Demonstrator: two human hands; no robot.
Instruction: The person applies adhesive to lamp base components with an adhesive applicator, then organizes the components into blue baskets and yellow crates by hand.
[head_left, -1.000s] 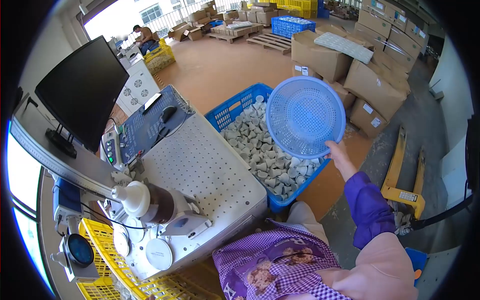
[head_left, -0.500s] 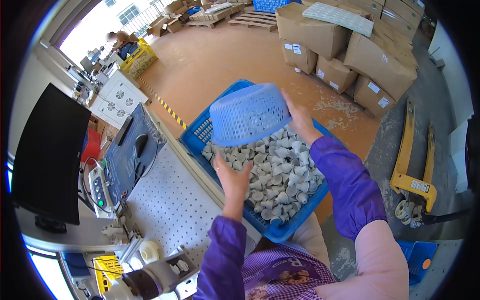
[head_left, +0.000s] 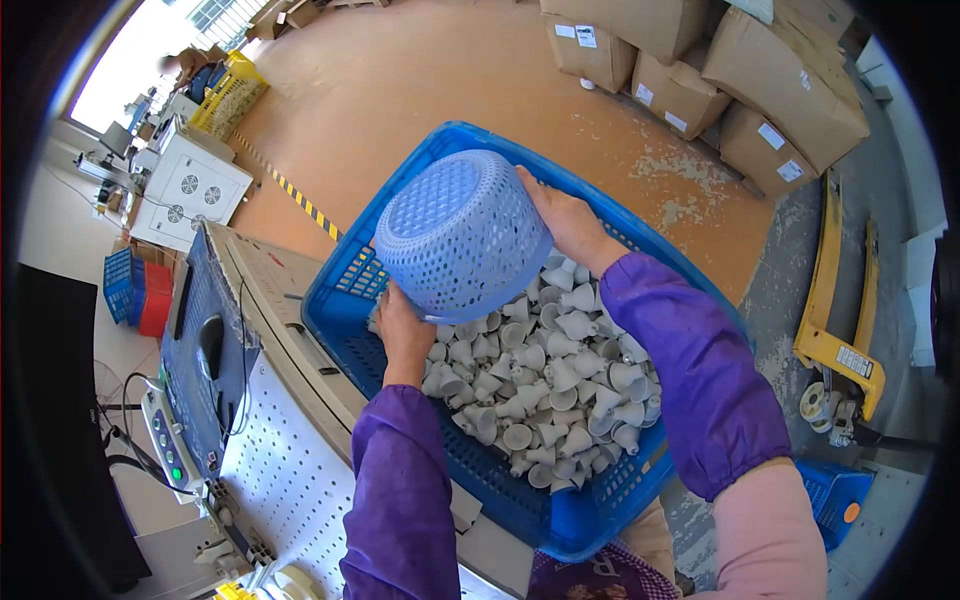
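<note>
A light blue perforated basket (head_left: 460,235) is tipped upside down over a large blue crate (head_left: 705,290). Several small grey-white cone-shaped parts (head_left: 560,375) fill much of the crate. My right hand (head_left: 568,218) grips the small basket's right rim. At its lower left rim, my left hand (head_left: 404,335) is closed round the edge. The inside of the small basket faces down and is hidden.
A perforated metal worktop (head_left: 290,470) lies to the left, with a black mouse (head_left: 209,347) and a power strip (head_left: 168,440) beyond. Cardboard boxes (head_left: 765,150) stand at upper right, near a yellow pallet jack (head_left: 835,350). A person (head_left: 190,68) is at far upper left.
The small basket has tipped further over, its base now turned up towards me. My left hand has moved up and taken hold of its rim. The view has shifted closer to the crate.
</note>
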